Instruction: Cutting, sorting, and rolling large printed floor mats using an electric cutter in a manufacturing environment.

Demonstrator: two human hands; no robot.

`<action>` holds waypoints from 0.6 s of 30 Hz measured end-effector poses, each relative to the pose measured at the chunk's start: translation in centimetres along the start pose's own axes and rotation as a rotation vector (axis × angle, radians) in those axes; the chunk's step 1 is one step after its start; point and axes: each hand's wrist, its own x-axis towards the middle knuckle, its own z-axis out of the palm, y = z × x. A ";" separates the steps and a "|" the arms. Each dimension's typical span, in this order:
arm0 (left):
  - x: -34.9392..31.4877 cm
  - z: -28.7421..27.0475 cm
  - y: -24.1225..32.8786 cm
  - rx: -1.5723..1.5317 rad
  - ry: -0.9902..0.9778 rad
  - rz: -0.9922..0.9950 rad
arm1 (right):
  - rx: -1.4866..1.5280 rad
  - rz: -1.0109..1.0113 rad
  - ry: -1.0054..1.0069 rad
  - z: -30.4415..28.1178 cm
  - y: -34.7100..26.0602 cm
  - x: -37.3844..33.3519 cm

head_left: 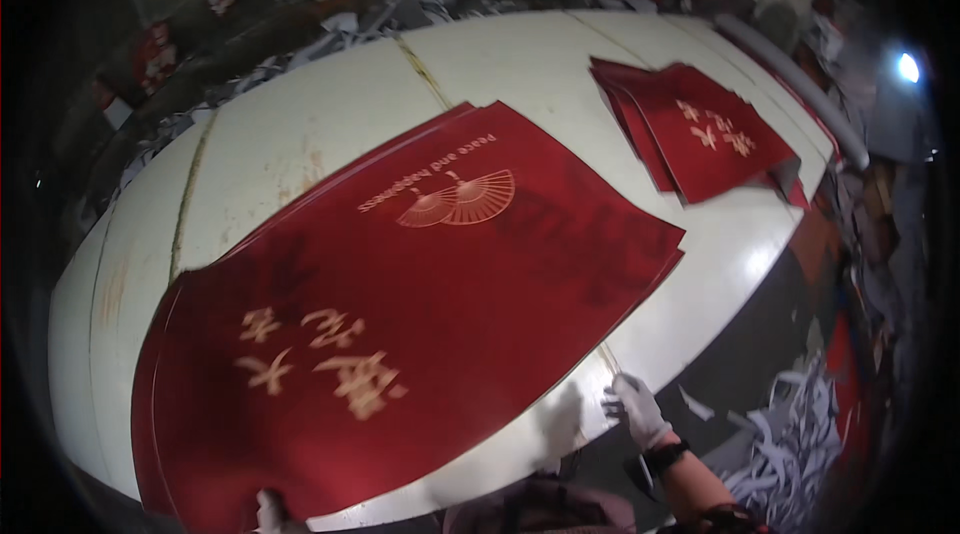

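Left grip (268, 512) is at the near edge of the large red mats (440, 284); how far closed, I can't tell. My right grip (634, 408), loosely spread and empty, is by the tabletop (300, 149), where those mats lie nearer than the smaller red pile (725, 139).

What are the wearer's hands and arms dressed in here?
The right hand wears a whitish glove, with a black band around the wrist and a dark sleeve with reddish patches farther up. The left hand also looks pale-gloved, but barely shows; its sleeve is out of view.
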 end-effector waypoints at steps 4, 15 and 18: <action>1.3 -12.4 -3.0 0.111 0.366 0.005 | 0.124 0.132 0.202 1.5 3.8 4.5; 2.6 -25.6 -21.2 0.070 -0.530 0.647 | 0.588 -0.008 0.310 3.8 7.8 7.3; 3.1 -21.0 -18.2 -0.420 0.280 -0.472 | 0.232 0.072 0.216 2.0 6.2 6.7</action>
